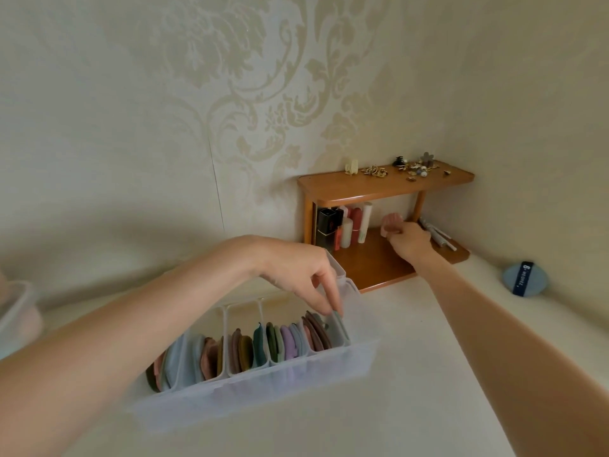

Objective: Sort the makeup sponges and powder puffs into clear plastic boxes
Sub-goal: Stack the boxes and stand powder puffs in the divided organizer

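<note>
A clear plastic box (257,390) with dividers stands on the white table, holding several coloured powder puffs (286,341) upright in its compartments. My left hand (306,275) hovers over its right end, fingertips pinching a grey-green puff (339,321) in the rightmost compartment. My right hand (408,240) reaches into the lower level of a small wooden shelf (379,189) and grips a pink sponge (390,221). A blue puff (525,278) with a dark strap lies on the table at the far right.
The shelf's lower level holds several cosmetic bottles (346,225) and pens (438,234); hair clips and small trinkets (395,168) lie on top. Another clear container (16,311) sits at the left edge. Patterned wallpaper backs the corner.
</note>
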{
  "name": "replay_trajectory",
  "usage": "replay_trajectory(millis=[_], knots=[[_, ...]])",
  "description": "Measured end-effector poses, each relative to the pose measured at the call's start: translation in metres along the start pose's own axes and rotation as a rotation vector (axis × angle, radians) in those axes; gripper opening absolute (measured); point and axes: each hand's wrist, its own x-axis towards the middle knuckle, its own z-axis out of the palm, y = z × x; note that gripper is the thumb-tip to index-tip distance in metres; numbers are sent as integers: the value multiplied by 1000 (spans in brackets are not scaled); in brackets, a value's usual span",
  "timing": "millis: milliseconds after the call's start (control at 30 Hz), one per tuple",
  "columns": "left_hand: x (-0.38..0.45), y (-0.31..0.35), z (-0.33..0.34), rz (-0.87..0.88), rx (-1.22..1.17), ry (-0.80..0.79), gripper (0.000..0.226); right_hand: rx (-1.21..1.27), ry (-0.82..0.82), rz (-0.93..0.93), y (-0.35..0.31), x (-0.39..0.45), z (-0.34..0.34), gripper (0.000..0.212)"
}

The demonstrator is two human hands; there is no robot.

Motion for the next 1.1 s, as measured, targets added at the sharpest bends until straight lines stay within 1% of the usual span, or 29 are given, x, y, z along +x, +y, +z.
replay_trajectory(millis=[67,133,200,267,300,367,467,533,633,733,800,833,867,900,933,967,1033,1067,1100], knots=[[0,3,0,-27,-15,-21,24,153,117,-72,-2,-23,-13,34],[0,7,-1,-50,3,-16,25,133,163,-214,-7,-55,-30,21],[0,9,0,-58,43,23,25,79,123,-341,-15,-84,-44,17],[-2,13,2,-71,64,56,25,97,27,-406,-25,-115,-58,12],[-4,15,3,-84,66,72,26,109,-23,-421,-31,-130,-62,12],[-7,19,6,-109,70,108,27,45,-71,-474,-37,-155,-64,18],[-11,27,13,-117,80,158,25,-207,-58,-549,-40,-180,-45,10],[-15,30,18,-128,108,174,25,-326,-27,-553,-39,-185,-30,14],[-17,33,22,-145,125,196,24,-371,-54,-613,-37,-187,-21,18],[-16,34,22,-140,77,218,24,-513,-91,-715,-36,-187,-24,28],[-16,35,20,-136,79,184,18,-507,-118,-724,-35,-185,-33,29],[-16,36,19,-134,90,158,16,-414,-144,-708,-34,-182,-37,28],[-16,37,18,-135,95,138,20,-278,-153,-668,-32,-178,-43,27],[-15,38,16,-139,101,123,23,-151,-137,-602,-26,-169,-49,26],[-13,39,14,-138,115,111,25,-64,-84,-520,-17,-158,-55,26],[-12,39,12,-132,134,102,26,-25,1,-428,-5,-146,-59,27],[-9,40,9,-131,160,78,26,-86,160,-184,26,-120,-65,31],[-8,41,8,-134,166,65,26,-139,196,-25,41,-111,-68,35],[-7,40,7,-138,170,54,26,-159,197,124,55,-103,-70,39]])
